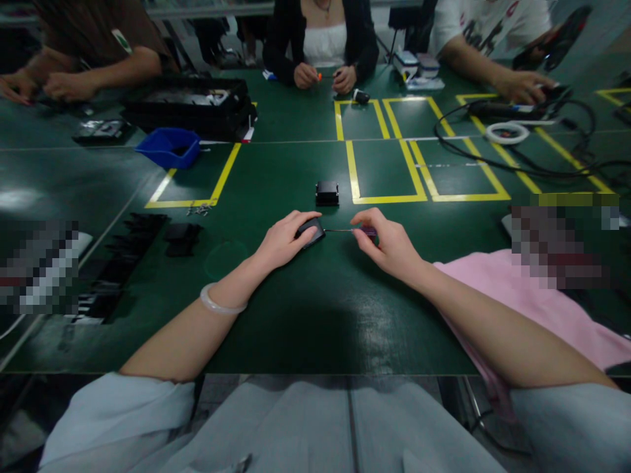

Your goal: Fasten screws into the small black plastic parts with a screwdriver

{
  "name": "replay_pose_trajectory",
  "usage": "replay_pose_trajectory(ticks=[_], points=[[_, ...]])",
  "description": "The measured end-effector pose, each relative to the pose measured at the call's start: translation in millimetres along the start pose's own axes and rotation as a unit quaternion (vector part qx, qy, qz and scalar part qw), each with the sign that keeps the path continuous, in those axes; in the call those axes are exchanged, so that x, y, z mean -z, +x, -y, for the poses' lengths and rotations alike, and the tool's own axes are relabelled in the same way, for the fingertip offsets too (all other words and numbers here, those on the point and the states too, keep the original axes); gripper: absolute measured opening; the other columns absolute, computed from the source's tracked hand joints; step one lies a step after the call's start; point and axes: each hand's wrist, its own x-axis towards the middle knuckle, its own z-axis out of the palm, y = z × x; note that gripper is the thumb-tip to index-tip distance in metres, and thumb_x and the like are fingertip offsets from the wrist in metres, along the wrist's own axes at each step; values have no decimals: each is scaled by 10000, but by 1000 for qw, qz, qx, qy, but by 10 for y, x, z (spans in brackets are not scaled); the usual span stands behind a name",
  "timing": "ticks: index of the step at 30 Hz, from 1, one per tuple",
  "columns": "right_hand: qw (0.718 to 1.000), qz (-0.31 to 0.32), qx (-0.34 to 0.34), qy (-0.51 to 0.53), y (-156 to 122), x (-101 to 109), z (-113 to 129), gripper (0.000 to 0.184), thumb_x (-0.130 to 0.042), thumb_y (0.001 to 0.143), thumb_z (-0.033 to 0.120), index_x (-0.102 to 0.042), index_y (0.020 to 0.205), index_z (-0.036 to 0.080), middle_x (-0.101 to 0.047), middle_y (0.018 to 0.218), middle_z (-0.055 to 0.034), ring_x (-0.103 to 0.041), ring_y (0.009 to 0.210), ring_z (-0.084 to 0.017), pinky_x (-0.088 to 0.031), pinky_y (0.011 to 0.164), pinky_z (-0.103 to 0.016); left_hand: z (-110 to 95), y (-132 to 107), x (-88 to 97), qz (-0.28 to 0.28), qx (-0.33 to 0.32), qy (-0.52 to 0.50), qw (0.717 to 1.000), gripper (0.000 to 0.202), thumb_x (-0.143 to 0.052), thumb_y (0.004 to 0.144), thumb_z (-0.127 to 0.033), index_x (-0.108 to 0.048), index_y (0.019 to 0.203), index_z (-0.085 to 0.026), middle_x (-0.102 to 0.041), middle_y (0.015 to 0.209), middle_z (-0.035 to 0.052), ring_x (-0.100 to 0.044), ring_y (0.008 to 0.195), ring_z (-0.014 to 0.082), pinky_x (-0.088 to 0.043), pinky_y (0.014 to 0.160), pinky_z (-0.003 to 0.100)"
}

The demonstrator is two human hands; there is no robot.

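In the middle of the green table, my left hand (286, 238) is closed around a small black box-shaped part (314, 234). My right hand (389, 242) grips a screwdriver by its purple handle (367, 230). The thin shaft of the screwdriver (339, 230) points left and its tip meets the right side of the black part. Just beyond my hands sits another black box-shaped part (327, 192). A small pile of screws (199, 209) lies to the left, near some dark parts (181, 238).
A blue bin (171, 148) and a black crate (192, 105) stand at the back left. A row of black parts (128, 253) lies at the left. Pink cloth (497, 282) hangs over the right front edge. Cables (517, 161) coil at the right. Three people sit opposite.
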Motion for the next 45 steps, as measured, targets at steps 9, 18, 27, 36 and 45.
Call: replay_pose_trajectory(ticks=[9,18,27,36,45], points=[[1000,24,-12,-3,10,19,-8,181,-462,985,339,-578,1052,216,-690,860,-44,-664,766,-193,-467,717,-307,-4,-5,8,2,1,2,1000,495,-399,1028,-471,-570,1407,-201,-638,1250,93,-615,1134,261,-466,959,385],[1000,13,-4,-1,6,8,-16,209,-472,979,354,-571,1086,204,-682,875,-52,-651,747,-194,-466,706,-316,-12,1,4,0,0,3,1000,504,-395,1022,-481,-574,1395,-193,-639,1252,102,-613,1147,267,-467,980,396],[1000,4,2,1,-3,0,-1,192,-471,964,294,-563,1105,202,-682,883,-53,-661,767,-190,-472,714,-309,-1,-3,2,-1,2,1,1000,497,-396,1025,-488,-573,1399,-213,-637,1262,90,-616,1136,264,-472,976,390],[999,28,-16,0,16,32,1,182,-466,987,361,-583,1015,224,-688,861,-45,-663,776,-192,-471,725,-305,-19,-6,11,4,6,1,1000,501,-392,1018,-490,-570,1401,-219,-638,1258,91,-612,1140,267,-471,993,400],[1000,14,-11,-3,6,9,-1,210,-471,963,316,-573,1100,192,-674,852,-52,-656,753,-199,-458,703,-310,-8,-4,8,5,9,2,1000,504,-397,1018,-486,-569,1404,-211,-636,1251,93,-612,1140,265,-467,987,393]])
